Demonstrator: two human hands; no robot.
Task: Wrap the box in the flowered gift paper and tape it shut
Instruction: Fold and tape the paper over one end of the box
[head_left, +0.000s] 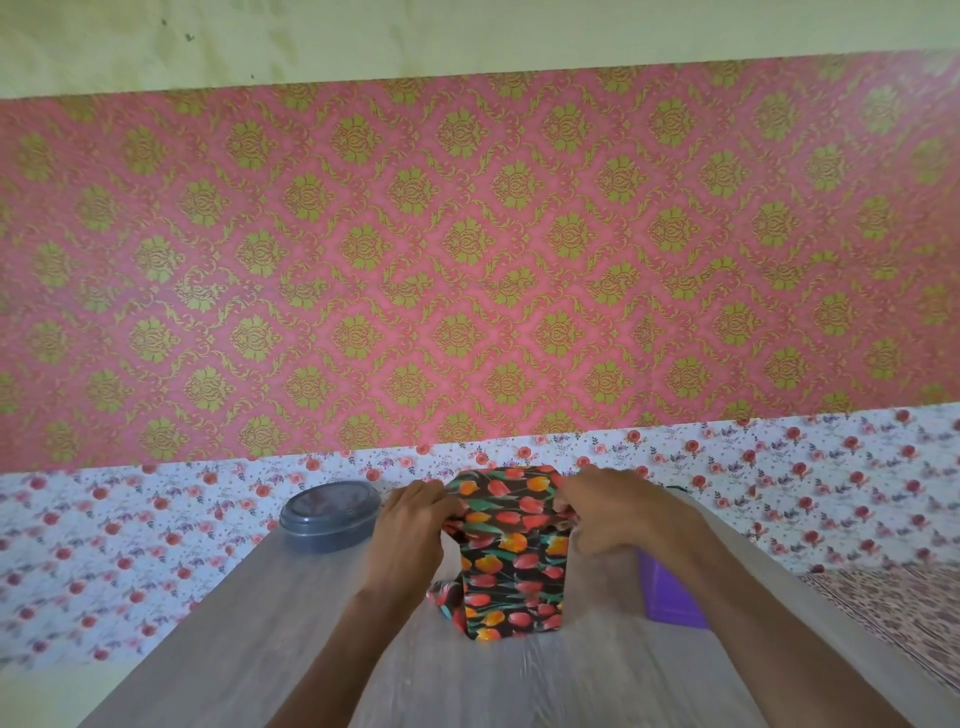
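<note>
1. Wall covering (467, 249): pink with gold damask, filling the view from 9 through 12 to 3 o'clock. A white rose-print band (779, 467) runs below it.

2. Table (249, 639): grey wood-grain top, spreading from centre down to 6 o'clock.

3. Flowered gift paper (511, 566): dark ground with red and orange tulips. It stands on the table just below centre and is wrapped around the box, which is wholly hidden inside. The long faces look covered. Loose paper bunches at the top end and at the 7 o'clock foot of the parcel.

4. Round lidded container (330, 517): grey, at 9 o'clock of the parcel, well apart from it.

5. Purple item (670, 597): at 4 o'clock of the parcel, partly hidden behind the right forearm; what it is cannot be told.

6. Left hand (410, 525): fingers curled, pinching the paper's upper edge at 10 o'clock.

7. Right hand (613, 514): likewise pinching the upper edge at 2 o'clock.

Step judged: folding in the top end flaps. The next move likely calls for creasing both sides flat against the box, holding them with one hand and fetching tape, none of which is in view.
</note>
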